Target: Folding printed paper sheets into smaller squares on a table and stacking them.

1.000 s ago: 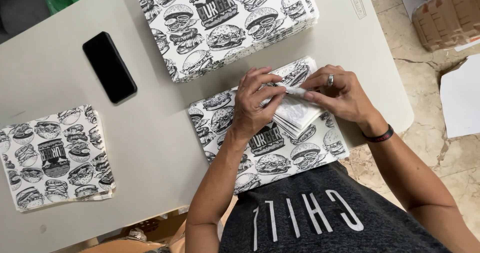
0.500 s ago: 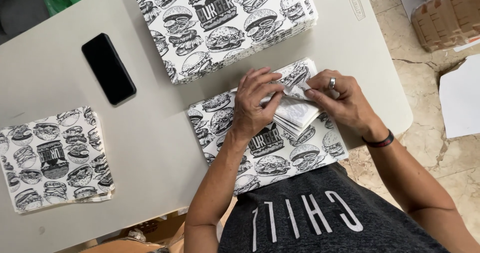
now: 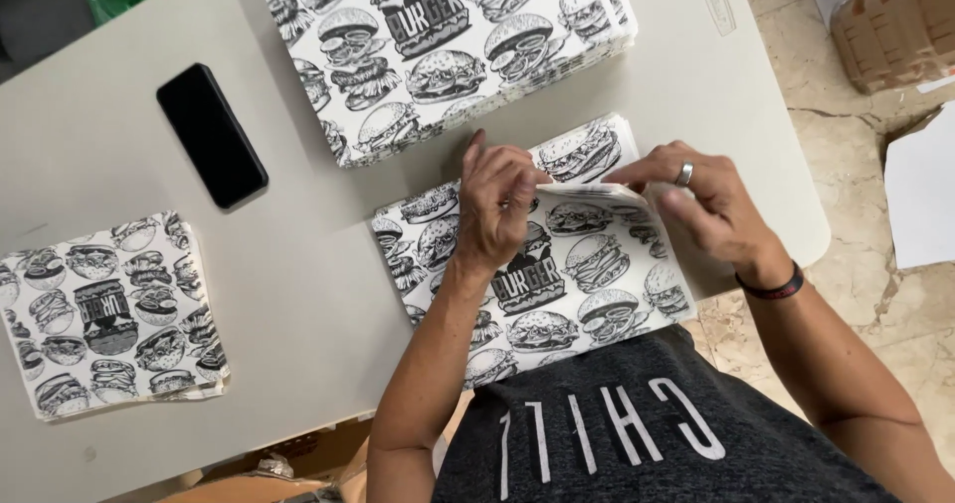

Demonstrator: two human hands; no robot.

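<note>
A white paper sheet with black burger drawings (image 3: 557, 294) lies on the grey table (image 3: 318, 294) right in front of me. My left hand (image 3: 494, 204) presses on the sheet's upper middle, fingers pinching its raised far edge. My right hand (image 3: 706, 204), with a ring and a dark wristband, pinches the same lifted paper edge (image 3: 597, 193) from the right, curling it up off the sheet.
A large stack of the same printed paper (image 3: 448, 45) lies at the table's far side. A smaller folded stack (image 3: 109, 314) sits at the left. A black phone (image 3: 211, 135) lies between them. Cardboard boxes (image 3: 895, 25) stand on the tiled floor at right.
The folded wad under my hands has spread out: the paper edge is now lifted and flatter, and my right hand has shifted slightly right and up.
</note>
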